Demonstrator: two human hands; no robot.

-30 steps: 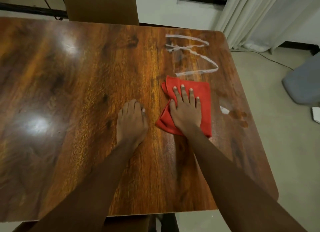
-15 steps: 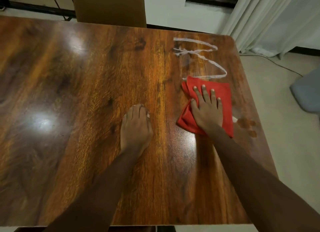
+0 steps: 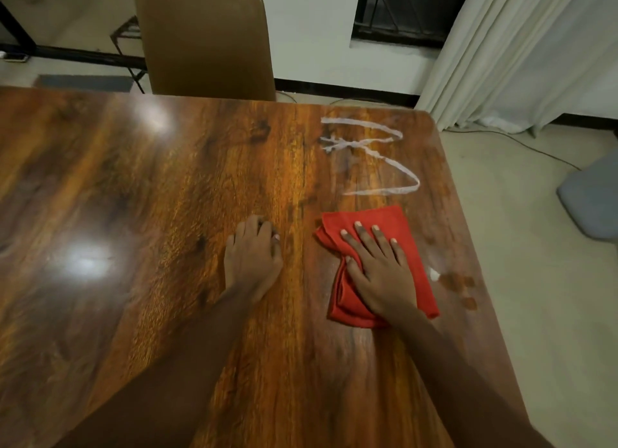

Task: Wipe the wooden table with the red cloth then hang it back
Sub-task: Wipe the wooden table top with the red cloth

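The folded red cloth (image 3: 413, 247) lies flat on the glossy wooden table (image 3: 133, 213), right of centre. My right hand (image 3: 378, 270) presses down on it with the fingers spread. My left hand (image 3: 252, 258) rests on the bare wood to the left of the cloth, fingers curled under, holding nothing. White scribbled streaks (image 3: 371, 153) mark the table just beyond the cloth, toward the far right corner. A small white smear (image 3: 434, 273) and dark spots (image 3: 459, 285) sit at the cloth's right edge.
A brown chair (image 3: 204, 39) stands at the table's far edge. White curtains (image 3: 521, 52) hang at the back right, with a cable on the floor below. A grey cushion-like object (image 3: 592, 200) lies on the floor to the right.
My right hand has slid the cloth a little rightward and then back toward me, away from the white streaks. My head has tilted up, showing more of the chair.
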